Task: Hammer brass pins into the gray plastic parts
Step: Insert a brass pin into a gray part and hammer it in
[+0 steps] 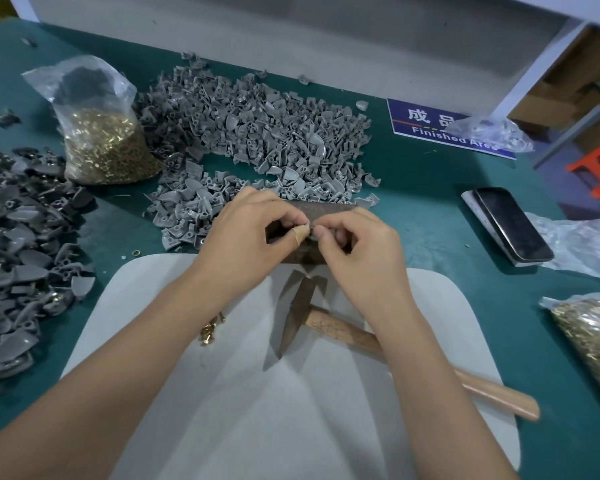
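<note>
both hands meet over the block

the left hand (253, 226) and right hand (357, 244) reach forward, fingertips curled together, pinching a small gray part (313, 233) on the dark metal block (326, 207). loose brass pins (211, 329) lie by the left forearm. the hammer (343, 336) rests under the right wrist. unfinished gray parts (257, 133) are heaped beyond.
</note>
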A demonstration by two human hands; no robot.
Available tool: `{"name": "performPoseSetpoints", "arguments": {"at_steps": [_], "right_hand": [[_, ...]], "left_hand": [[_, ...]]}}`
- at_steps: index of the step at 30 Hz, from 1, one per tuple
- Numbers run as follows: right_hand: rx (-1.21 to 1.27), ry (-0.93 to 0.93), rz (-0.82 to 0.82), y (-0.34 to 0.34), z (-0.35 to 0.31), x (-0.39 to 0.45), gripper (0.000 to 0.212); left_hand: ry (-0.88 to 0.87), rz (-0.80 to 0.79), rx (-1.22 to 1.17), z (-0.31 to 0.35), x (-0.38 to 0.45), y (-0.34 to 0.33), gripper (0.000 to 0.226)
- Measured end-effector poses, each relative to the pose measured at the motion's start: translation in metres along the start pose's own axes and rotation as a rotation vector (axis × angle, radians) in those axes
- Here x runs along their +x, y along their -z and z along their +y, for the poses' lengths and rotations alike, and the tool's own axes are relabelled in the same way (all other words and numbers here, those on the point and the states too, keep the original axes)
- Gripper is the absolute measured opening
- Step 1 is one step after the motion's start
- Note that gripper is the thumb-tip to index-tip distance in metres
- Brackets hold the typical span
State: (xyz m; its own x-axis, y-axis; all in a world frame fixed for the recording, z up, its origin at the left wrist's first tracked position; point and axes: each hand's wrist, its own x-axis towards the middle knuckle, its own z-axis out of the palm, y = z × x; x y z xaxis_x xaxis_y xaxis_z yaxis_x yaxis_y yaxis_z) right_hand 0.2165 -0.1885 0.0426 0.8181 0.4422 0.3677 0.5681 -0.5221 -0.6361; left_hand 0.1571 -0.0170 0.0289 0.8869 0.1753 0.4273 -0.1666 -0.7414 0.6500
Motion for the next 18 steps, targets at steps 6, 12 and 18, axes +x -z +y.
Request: {"name": "performPoseSetpoints", "arguments": {"at_steps": [6,12,18], "right_hand": [[0.062,-0.038,0.014,-0.002,0.002,0.002,0.008],[0.021,0.001,0.004,0.001,0.0,0.002,0.006],[-0.195,0.086,0.032,0.002,-0.01,0.0,0.009]], "left_hand": [[-0.005,0.001,0.016,-0.001,0.0,0.0,0.004],[-0.004,-0.001,0.017,0.001,0.0,0.0,0.007],[-0.002,-0.003,0.015,0.002,0.0,0.001,0.008]]}}
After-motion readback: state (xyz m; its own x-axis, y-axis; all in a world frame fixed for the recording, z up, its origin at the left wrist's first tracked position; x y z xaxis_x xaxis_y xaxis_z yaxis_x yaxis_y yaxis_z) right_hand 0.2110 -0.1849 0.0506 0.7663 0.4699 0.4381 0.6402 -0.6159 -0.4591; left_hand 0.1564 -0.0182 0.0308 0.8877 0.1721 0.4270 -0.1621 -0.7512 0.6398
